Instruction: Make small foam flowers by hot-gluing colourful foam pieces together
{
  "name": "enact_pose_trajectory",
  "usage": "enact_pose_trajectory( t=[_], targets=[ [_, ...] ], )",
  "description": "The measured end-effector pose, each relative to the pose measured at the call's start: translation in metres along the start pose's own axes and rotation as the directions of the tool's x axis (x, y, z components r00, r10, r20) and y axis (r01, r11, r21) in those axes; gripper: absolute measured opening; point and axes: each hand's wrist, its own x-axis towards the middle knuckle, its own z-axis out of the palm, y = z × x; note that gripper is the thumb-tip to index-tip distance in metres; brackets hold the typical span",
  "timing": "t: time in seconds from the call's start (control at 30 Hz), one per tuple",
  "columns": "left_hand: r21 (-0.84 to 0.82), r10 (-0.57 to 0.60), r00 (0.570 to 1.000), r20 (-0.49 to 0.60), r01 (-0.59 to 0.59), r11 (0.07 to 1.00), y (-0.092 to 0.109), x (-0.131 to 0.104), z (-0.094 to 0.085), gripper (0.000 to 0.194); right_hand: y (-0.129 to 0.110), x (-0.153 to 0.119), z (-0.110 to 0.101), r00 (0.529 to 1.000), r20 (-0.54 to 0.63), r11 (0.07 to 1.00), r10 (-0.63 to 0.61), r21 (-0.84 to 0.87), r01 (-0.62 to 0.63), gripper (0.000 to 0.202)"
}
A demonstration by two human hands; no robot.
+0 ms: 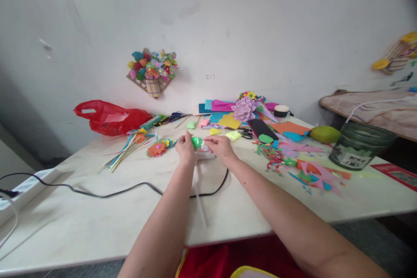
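Over the middle of the table, my left hand point(185, 147) pinches one side of a small green packet point(196, 142) with a shiny clear wrapper. My right hand point(220, 147) has its fingertips closed on the clear end of the same packet. Just below my hands lies a white object point(205, 155), mostly hidden, and a long translucent stick point(201, 202) points from it toward me. To the left of my left hand rests an orange foam flower point(157, 149). Small green, pink and yellow packets point(233, 135) lie beyond my hands.
A black cord point(120, 194) crosses from the white power strip point(29, 189). A red plastic bag point(112, 117) sits back left. Scissors point(246, 133), a phone point(261, 129), coloured foam sheets point(228, 120) and scraps point(321, 173) spread rightward to a green-tinted jar point(360, 147).
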Motion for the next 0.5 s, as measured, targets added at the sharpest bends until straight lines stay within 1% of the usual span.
enact_pose_trajectory(
  t=[0.03, 0.1, 0.23, 0.3, 0.37, 0.47, 0.5],
  targets=[
    [0.004, 0.003, 1.000, -0.030, -0.003, 1.000, 0.0013, -0.0014, 0.0009, 0.035, 0.0004, 0.0006, 0.0005, 1.000, -0.014, 1.000, 0.018, 0.013, -0.018, 0.011],
    [0.014, 0.009, 0.999, -0.052, -0.008, 1.000, 0.0030, -0.0036, 0.0022, 0.035, 0.0015, 0.0016, 0.0013, 0.999, -0.030, 0.999, 0.037, 0.029, -0.036, 0.007],
    [0.025, 0.013, 1.000, -0.025, -0.012, 1.000, 0.0030, -0.0042, 0.0031, 0.035, 0.0050, 0.0018, 0.0021, 0.999, -0.032, 1.000, 0.027, 0.011, -0.027, 0.007],
    [0.019, 0.007, 1.000, -0.022, -0.006, 1.000, 0.0020, -0.0034, 0.0029, 0.036, 0.0064, 0.0005, 0.0019, 1.000, -0.007, 1.000, -0.015, -0.026, 0.015, 0.010],
    [0.011, -0.007, 1.000, -0.025, 0.007, 1.000, 0.0011, -0.0026, 0.0024, 0.037, 0.0062, -0.0014, 0.0007, 0.996, 0.031, 0.992, -0.082, -0.089, 0.084, 0.016],
    [-0.010, -0.024, 0.999, -0.038, 0.023, 1.000, -0.0002, -0.0012, 0.0011, 0.039, 0.0025, -0.0044, -0.0031, 0.980, 0.104, 0.961, -0.170, -0.205, 0.188, 0.023],
    [-0.019, -0.024, 0.999, -0.025, 0.023, 1.000, -0.0006, -0.0007, 0.0006, 0.039, 0.0008, -0.0051, -0.0046, 0.974, 0.131, 0.949, -0.185, -0.233, 0.211, 0.023]
  ],
)
